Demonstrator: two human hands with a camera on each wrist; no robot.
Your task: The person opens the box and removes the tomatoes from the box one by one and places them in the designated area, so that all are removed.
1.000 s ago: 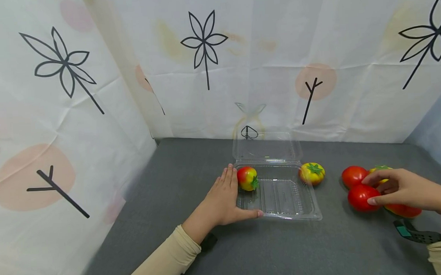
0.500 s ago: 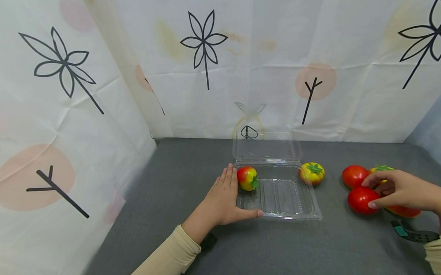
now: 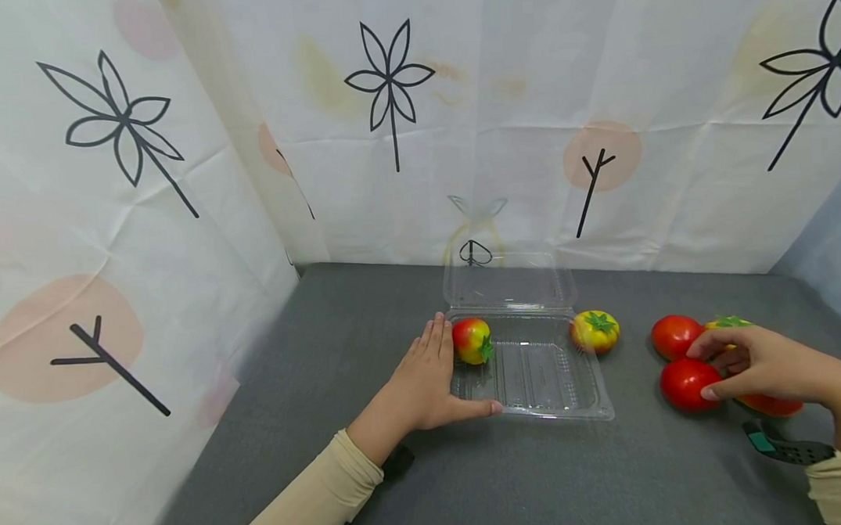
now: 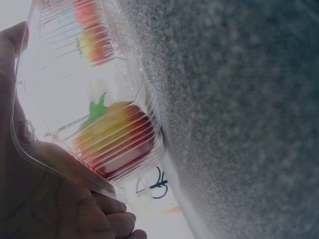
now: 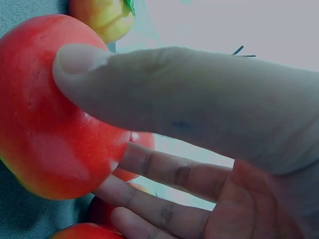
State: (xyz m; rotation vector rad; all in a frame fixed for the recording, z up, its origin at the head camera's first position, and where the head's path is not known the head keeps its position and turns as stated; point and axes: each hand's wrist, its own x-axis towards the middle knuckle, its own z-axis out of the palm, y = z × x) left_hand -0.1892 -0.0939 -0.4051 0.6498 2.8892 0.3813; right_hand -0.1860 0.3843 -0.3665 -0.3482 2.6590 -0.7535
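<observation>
Tomato pickup under way beside clear plastic clamshell box (image 3: 531, 367).
My right hand (image 3: 770, 368) pinched a round red tomato (image 3: 688, 384); my left hand (image 3: 422, 384), fingers straight, steadied the box. Lift likely next.

A staged tabletop booth: printed curtains (image 3: 457, 135) enclose a grey table (image 3: 543, 476).

A yellow tomato (image 3: 595, 331) sits on grey cloth (image 3: 339, 336) before patterned curtains (image 3: 107, 190).
</observation>
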